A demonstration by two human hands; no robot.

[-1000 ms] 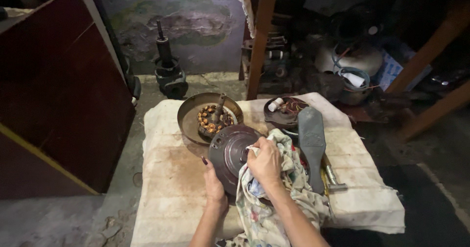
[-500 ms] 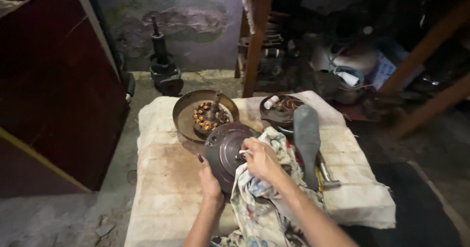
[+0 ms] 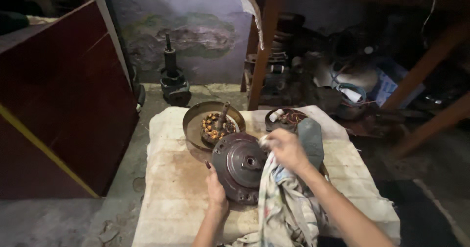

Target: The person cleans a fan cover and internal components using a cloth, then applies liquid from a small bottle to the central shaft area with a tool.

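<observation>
A round dark metal cover [image 3: 243,166] with a hole in its middle stands tilted on its edge near the middle of the frame, on a pale dirty cloth pad [image 3: 171,188]. The left hand [image 3: 216,188] is just below and left of it, fingers curled up along its left rim to hold it steady. The right hand [image 3: 286,149] is at its upper right edge, closed on a bunched rag [image 3: 286,208] with coloured spots and pressing it against the cover. The rag hangs down toward the bottom of the frame. Just above the cover sits a round metal dish [image 3: 196,119] with a ring of copper coils [image 3: 215,127] and a short shaft sticking up. To the right of that lies a small dark part with red wires [image 3: 286,118], and a grey flat piece [image 3: 311,139] lies beside the right hand. In the upper left is a dark red board [image 3: 58,105]
</observation>
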